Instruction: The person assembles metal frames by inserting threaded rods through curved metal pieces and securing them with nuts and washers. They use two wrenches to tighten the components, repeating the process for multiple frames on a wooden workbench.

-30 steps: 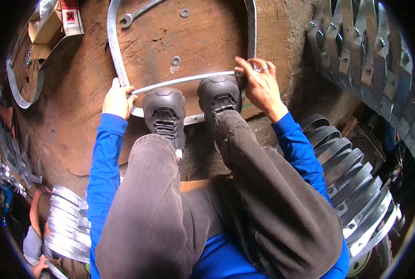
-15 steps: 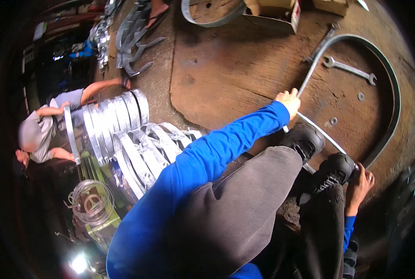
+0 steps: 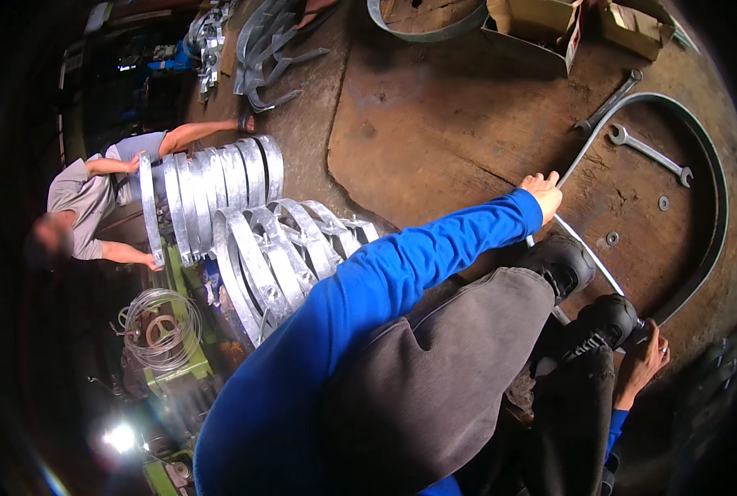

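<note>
The left grip (image 3: 542, 195) and right grip (image 3: 645, 360) are at the two ends of one metal hoop's (image 3: 721, 194) straight side.
Well left of the left grip, one co-worker (image 3: 83, 198) holds one band (image 3: 150, 211); nearer stand silvery bands (image 3: 240, 174), too overlapped to count. The left grip is curled round the hoop's corner. To its right are two shoes (image 3: 560, 263), along the straight side; the hoop bows away between both grips on a brown board (image 3: 434, 140). Beyond the left grip, one spanner (image 3: 610, 101) lies outside the hoop; another spanner (image 3: 649, 155) and two washers (image 3: 664, 202) lie inside. The right grip is partly hidden; I cannot tell if it is clenched. The hoop looks stiff, springy, fairly slippery, hardly fragile; its two corners seem the best holds.
</note>
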Tool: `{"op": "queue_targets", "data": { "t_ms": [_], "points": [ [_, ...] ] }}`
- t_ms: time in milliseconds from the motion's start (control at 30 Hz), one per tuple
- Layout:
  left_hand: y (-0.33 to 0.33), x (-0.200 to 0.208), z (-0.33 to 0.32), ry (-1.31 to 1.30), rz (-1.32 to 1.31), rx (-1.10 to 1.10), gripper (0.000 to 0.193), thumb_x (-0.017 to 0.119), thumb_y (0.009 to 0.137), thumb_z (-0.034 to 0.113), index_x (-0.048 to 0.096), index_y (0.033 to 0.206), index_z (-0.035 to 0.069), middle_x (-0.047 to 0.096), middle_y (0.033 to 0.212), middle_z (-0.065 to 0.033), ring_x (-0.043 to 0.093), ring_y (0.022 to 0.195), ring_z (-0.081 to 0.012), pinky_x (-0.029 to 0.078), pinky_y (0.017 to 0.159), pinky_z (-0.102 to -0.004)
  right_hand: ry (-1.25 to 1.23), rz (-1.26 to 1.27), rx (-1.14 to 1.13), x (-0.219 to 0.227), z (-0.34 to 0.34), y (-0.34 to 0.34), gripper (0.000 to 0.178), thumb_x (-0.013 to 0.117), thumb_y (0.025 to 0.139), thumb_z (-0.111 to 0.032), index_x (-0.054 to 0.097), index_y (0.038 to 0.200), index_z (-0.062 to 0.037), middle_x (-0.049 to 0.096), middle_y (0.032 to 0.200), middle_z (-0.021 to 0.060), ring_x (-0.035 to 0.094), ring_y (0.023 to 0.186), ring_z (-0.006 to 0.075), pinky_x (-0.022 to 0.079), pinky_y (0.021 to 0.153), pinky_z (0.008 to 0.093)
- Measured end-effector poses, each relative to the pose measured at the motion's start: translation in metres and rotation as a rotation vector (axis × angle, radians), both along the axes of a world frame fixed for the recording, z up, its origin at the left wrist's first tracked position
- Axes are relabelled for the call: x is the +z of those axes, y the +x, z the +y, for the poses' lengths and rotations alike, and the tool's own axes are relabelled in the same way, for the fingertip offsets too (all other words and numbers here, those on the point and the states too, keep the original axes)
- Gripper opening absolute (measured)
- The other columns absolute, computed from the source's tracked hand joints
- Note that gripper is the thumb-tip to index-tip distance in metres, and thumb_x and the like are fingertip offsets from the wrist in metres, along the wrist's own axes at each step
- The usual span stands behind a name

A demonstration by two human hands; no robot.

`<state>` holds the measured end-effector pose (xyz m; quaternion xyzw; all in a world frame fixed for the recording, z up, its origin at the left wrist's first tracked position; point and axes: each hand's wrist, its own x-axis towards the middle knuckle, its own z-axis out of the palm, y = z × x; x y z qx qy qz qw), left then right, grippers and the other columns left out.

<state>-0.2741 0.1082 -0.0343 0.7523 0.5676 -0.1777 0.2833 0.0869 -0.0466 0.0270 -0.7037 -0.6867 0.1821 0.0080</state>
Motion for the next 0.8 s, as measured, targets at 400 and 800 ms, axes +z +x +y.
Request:
{"op": "queue_targets", "data": {
  "t_ms": [400, 800],
  "points": [
    [-0.001, 0.0, -0.001, 0.04, 0.002, -0.018, 0.021, 0.081, 0.072, 0.02, 0.074, 0.089, 0.011, 0.053, 0.111, -0.0131, 0.058, 0.101, -0.0332, 0.05, 0.086, -0.0455, -0.11, 0.034, -0.007, -0.014, -0.007, 0.012, 0.046, 0.054, 0.083, -0.003, 0.058, 0.128, -0.0073, 0.066, 0.114, 0.0136, 0.058, 0.102, 0.0295, 0.038, 0.088, 0.0388],
    [0.002, 0.007, 0.007, 0.025, 0.041, -0.103, 0.025, 0.078, 0.073, 0.028, 0.076, 0.094, 0.014, 0.055, 0.107, -0.0173, 0.063, 0.096, -0.0373, 0.054, 0.084, -0.0484, -0.129, 0.111, -0.081, -0.012, -0.015, 0.011, 0.06, 0.052, 0.075, 0.005, 0.052, 0.133, -0.0086, 0.061, 0.119, 0.0162, 0.057, 0.109, 0.0343, 0.042, 0.087, 0.0424]
  ]
}}
